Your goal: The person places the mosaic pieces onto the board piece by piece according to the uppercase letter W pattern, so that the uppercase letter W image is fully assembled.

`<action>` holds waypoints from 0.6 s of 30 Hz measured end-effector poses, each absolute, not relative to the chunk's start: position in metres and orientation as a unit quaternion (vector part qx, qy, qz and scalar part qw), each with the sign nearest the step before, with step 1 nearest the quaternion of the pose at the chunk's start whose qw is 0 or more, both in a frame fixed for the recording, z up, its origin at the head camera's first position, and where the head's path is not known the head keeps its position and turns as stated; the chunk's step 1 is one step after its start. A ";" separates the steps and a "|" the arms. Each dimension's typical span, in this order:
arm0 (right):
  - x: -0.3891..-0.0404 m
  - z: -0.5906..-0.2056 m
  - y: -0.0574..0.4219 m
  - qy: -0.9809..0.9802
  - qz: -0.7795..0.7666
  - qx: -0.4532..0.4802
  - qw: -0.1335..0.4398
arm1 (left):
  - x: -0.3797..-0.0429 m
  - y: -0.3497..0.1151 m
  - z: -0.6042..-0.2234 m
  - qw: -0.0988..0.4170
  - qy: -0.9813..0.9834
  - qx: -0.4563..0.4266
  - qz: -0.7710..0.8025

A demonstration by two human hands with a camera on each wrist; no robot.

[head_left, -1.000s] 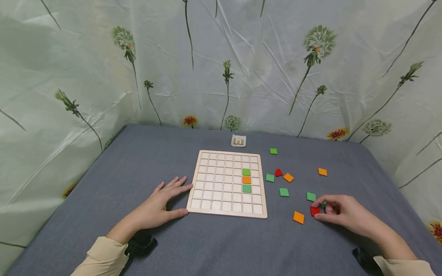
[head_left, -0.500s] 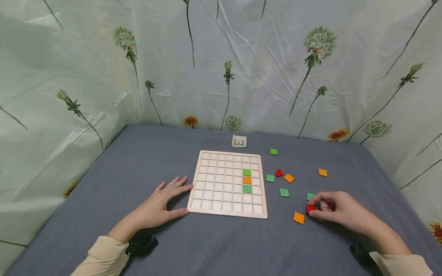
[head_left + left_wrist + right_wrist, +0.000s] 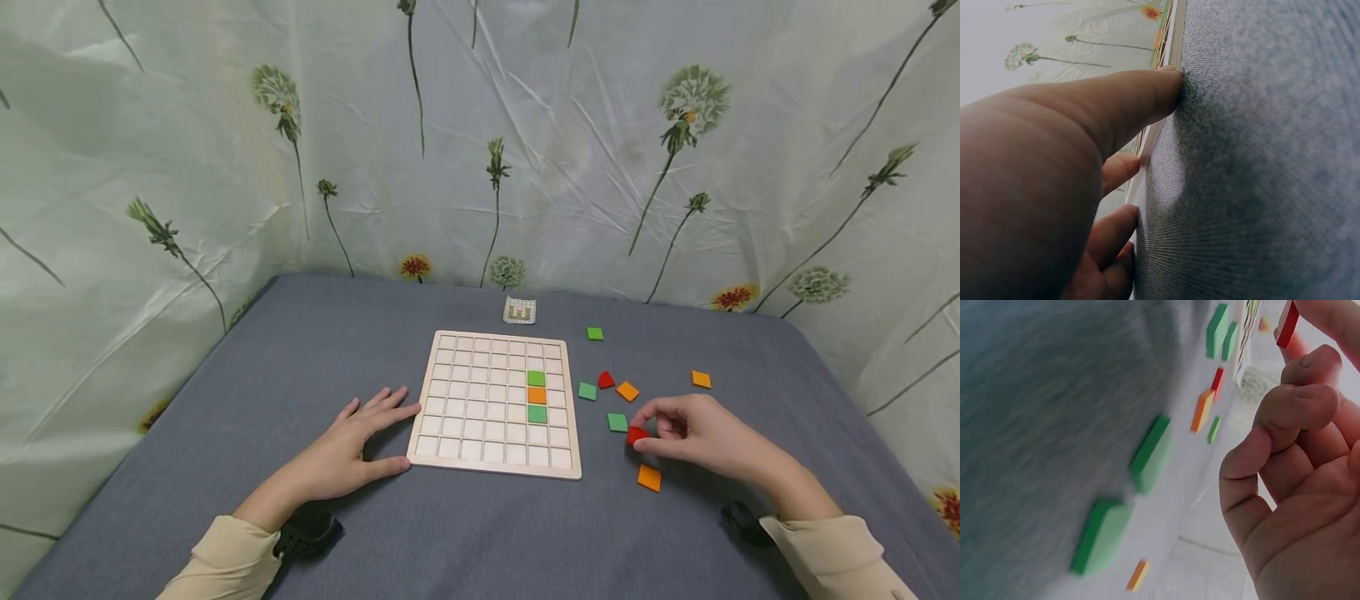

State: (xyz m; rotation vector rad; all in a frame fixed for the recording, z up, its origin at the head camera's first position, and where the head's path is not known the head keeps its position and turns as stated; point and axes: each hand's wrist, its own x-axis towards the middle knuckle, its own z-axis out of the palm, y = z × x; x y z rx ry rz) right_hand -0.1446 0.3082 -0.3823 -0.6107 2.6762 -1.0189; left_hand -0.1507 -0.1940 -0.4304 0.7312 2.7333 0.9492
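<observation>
Between thumb and forefinger, my right hand (image 3: 693, 429) pinches a small red tile (image 3: 636, 437), close over the cloth right of the board. In the right wrist view this red tile (image 3: 1287, 325) shows its edge at the fingertips, the other fingers curled below. A pale wooden grid board (image 3: 476, 408) lies in the middle. One of its columns holds a light green tile (image 3: 536, 378), an orange tile (image 3: 536, 396) and a darker green tile (image 3: 537, 414). My left hand (image 3: 345, 450) lies spread, with thumb and forefinger touching the board's left edge, as the left wrist view also shows.
Right of the board lie loose green tiles (image 3: 617, 422), orange tiles (image 3: 649, 478) and another red piece (image 3: 606, 380). Behind the board is a small printed card (image 3: 520, 311). Grey cloth (image 3: 337, 333) covers the table, and a flowered curtain (image 3: 585, 167) hangs behind.
My right hand has carried the red tile leftward toward the board, from among the green tiles at the right. The left hand stays at the board's edge.
</observation>
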 end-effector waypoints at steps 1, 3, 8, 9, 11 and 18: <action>-0.147 -0.381 0.305 0.908 -0.346 -0.210 0.109 | -0.150 -0.194 -0.430 0.079 0.912 0.245 0.318; -0.150 -0.379 0.298 0.908 -0.344 -0.211 0.115 | -0.150 -0.194 -0.430 0.079 0.911 0.245 0.321; -0.158 -0.377 0.284 0.906 -0.332 -0.230 0.123 | -0.150 -0.194 -0.430 0.088 0.909 0.241 0.330; -0.160 -0.376 0.281 0.906 -0.331 -0.234 0.125 | -0.150 -0.193 -0.430 0.091 0.907 0.240 0.332; -0.163 -0.376 0.276 0.906 -0.327 -0.241 0.122 | -0.151 -0.193 -0.429 0.095 0.905 0.237 0.339; -0.173 -0.375 0.260 0.910 -0.314 -0.241 0.122 | -0.151 -0.192 -0.426 0.101 0.898 0.229 0.363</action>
